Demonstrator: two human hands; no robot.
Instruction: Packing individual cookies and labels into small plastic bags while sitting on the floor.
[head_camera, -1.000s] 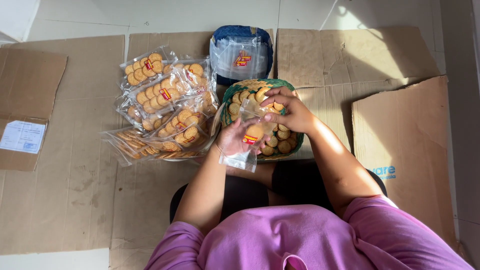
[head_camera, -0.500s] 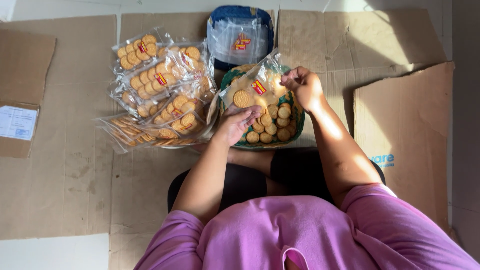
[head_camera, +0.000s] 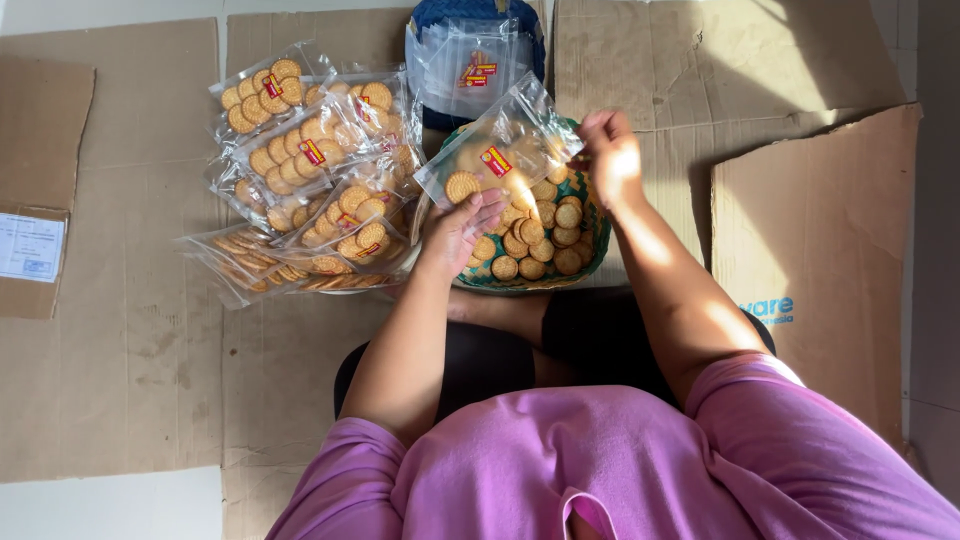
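The person sits cross-legged on flattened cardboard sheets (head_camera: 130, 330), purple shirt filling the near edge of the view; both hands are up over a green woven basket (head_camera: 592, 255) heaped with loose round biscuits (head_camera: 540, 235); the left hand (head_camera: 462, 228) grips the lower edge of a clear plastic bag (head_camera: 497, 155), fingers curled against it, and one biscuit already sits inside near that hand; the right hand (head_camera: 610, 155) pinches the bag's far corner, closed tight around the plastic, so the bag is stretched tilted between the two hands just above the basket; to the left, touching the basket's side, lies a loose pile of filled biscuit packets (head_camera: 310, 170), each with a small red and yellow label; beyond the basket, at the top, a stack of empty clear bags (head_camera: 470, 65) rests on a blue container (head_camera: 440, 12); a paper label (head_camera: 30, 247) is stuck on the cardboard far left.
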